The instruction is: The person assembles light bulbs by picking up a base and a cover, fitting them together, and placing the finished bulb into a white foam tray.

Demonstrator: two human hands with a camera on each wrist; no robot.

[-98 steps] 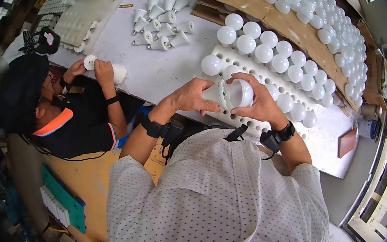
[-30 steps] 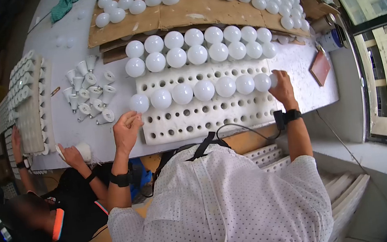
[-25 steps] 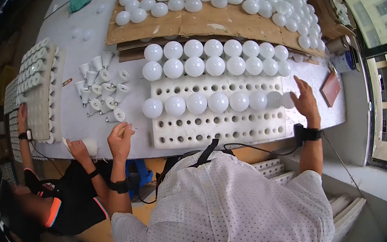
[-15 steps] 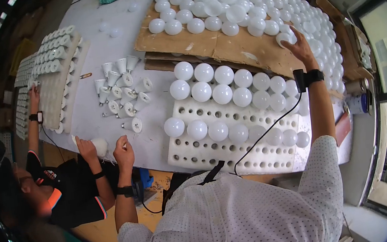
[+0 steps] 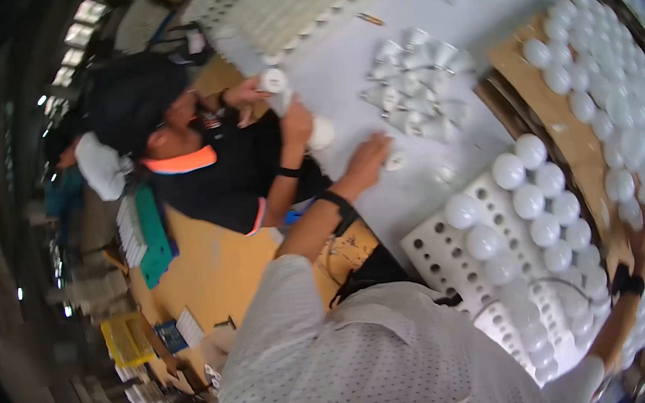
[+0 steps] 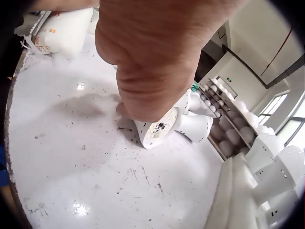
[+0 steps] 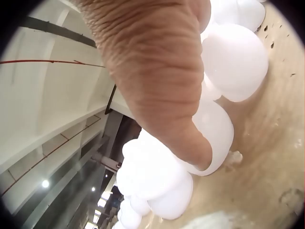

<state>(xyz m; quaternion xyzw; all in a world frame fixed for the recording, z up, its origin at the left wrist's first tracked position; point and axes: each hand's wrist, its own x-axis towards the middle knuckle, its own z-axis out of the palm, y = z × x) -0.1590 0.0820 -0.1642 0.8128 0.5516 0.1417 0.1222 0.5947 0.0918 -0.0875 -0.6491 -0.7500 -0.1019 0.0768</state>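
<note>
- Workshop, white table [image 5: 354, 197] under the left hand, brown cardboard [image 5: 563, 124] under the right; high walls and windows past both hands in the wrist views.
- Left hand [image 5: 366, 164]: low over the table, fingertips at the rim of one white base [image 6: 151, 136]. Palm side hides most of the fingers, so can't tell how far open or if the base is gripped.
- That base lies tilted, its round face with small chips showing; another base [image 6: 195, 127] just behind it.
- Pile of bases [image 5: 417, 89] beyond the left hand, lying at mixed angles; small orange stick [image 5: 371, 18] past the pile.
- Right hand [image 5: 641, 235]: arm stretched out, in at the edge of the heaped white globes [image 5: 630, 115]. Thumb tip rests on one globe [image 7: 217, 129]; other fingers mostly hidden, can't tell how far open or if it's a firm hold.
- More globes packed on both sides of the right thumb, some touching.
- Foam tray [image 5: 427, 265] between the two hands, rows of holes; globes [image 5: 528, 200] stand on it in rows, thin cable crossing over.
- Coworker [image 5: 198, 168] in black cap and orange-collared shirt, beside the left arm, holding a base [image 5: 273, 80].
- White roll-like item [image 5: 322, 132] just beside the left hand, coworker side.
</note>
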